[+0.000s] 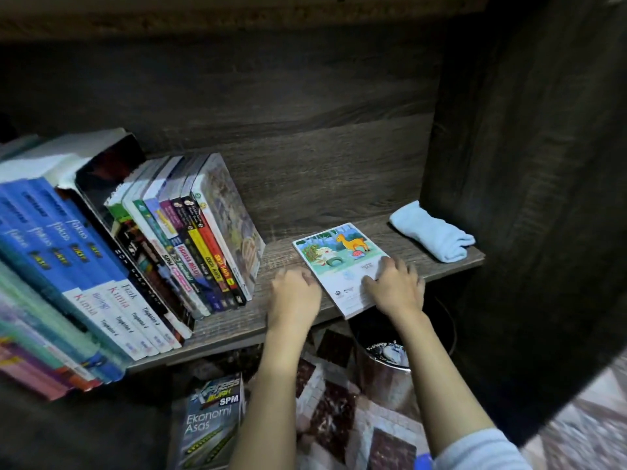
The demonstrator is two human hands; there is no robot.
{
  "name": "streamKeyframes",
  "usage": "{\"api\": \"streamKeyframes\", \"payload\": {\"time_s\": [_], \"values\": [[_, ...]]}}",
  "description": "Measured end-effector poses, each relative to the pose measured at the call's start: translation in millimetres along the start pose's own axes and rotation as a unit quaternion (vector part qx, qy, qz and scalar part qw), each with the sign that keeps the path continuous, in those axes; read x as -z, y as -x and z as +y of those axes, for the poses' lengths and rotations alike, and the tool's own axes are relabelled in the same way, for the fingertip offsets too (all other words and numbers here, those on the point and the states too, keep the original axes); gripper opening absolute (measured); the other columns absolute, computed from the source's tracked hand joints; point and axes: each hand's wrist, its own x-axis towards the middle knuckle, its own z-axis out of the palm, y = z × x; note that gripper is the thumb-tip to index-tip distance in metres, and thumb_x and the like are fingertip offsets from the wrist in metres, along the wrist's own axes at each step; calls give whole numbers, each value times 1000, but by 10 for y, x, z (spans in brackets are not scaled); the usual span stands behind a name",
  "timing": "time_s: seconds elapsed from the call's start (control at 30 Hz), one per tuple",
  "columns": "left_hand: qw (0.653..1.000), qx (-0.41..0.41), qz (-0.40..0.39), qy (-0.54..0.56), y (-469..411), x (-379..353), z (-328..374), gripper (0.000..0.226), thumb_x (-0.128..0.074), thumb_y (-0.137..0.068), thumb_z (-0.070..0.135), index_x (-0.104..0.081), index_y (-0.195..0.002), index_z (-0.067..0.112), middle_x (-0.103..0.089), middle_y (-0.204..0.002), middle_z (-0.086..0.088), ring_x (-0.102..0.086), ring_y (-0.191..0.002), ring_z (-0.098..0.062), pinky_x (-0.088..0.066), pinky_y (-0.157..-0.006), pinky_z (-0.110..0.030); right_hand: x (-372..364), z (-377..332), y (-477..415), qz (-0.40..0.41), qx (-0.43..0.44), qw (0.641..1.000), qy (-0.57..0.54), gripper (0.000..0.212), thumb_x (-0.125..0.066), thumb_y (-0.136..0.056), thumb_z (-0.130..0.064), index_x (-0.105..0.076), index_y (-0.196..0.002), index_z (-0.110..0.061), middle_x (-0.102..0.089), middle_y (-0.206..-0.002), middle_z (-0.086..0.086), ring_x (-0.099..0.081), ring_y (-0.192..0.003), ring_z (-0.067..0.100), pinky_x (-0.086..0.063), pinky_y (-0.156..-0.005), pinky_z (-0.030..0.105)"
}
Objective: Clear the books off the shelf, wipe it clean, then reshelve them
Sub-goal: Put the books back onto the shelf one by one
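A picture book [342, 266] is laid flat on the shelf [237, 318], between leaning books [190, 239] and a blue cloth [432, 236]. It is pressed by the spread fingers of the right hand [395, 287]. Whether its edge is pinched by the curled left hand [295, 295] cannot be told.

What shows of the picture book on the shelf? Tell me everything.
The picture book is thin, paper, white-covered, with an orange animal among green plants. It lies flat, cover up, askew on the shelf, one corner overhanging the front edge. The right hand rests on it; the left hand meets its left edge.
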Motion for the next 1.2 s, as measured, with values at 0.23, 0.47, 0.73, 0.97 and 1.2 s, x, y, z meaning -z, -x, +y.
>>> {"api": "streamKeyframes", "payload": {"time_s": [0.23,0.47,0.73,0.97,1.2], "values": [[991,27,-117,-52,35,-176,10,32,-42,-92,15,-64,-111,2,-58,-121,-22,-53,-113,-37,-43,-90,-36,106,-24,92,11,-13,1000,0,61,-55,-87,-47,-42,-135,-12,-37,-142,12,-30,-132,30,-29,-104,40],[988,50,-117,-86,18,-183,-13,34,-41,-95,16,-55,-118,-5,-51,-127,-25,-49,-117,-39,-41,-93,-37,177,-77,196,19,-55,995,-82,69,-67,-83,-39,-34,-136,-9,-38,-139,17,-37,-129,36,-38,-98,42],[978,105,-98,-154,32,-47,-121,36,-45,-94,22,-50,-127,6,-47,-135,-18,-45,-125,-35,-41,-97,-40,161,-15,222,-26,-126,956,-264,40,-71,-77,-38,-59,-103,-10,-62,-113,11,-61,-101,29,-48,-79,33],[983,119,-113,-83,12,-30,-283,34,-45,-90,19,-54,-122,12,-56,-127,-13,-54,-115,-32,-45,-91,-38,90,-137,246,-67,-107,876,-466,11,-62,-83,-4,-57,-83,-13,-69,-98,14,-67,-91,31,-55,-83,48],[984,121,-126,-24,-77,-100,-436,31,-47,-82,22,-59,-111,21,-65,-110,-13,-63,-100,-33,-51,-89,-47,181,-256,365,-134,-39,850,-507,41,-46,-85,15,-40,-112,-16,-61,-103,11,-61,-96,30,-52,-79,44]]}}
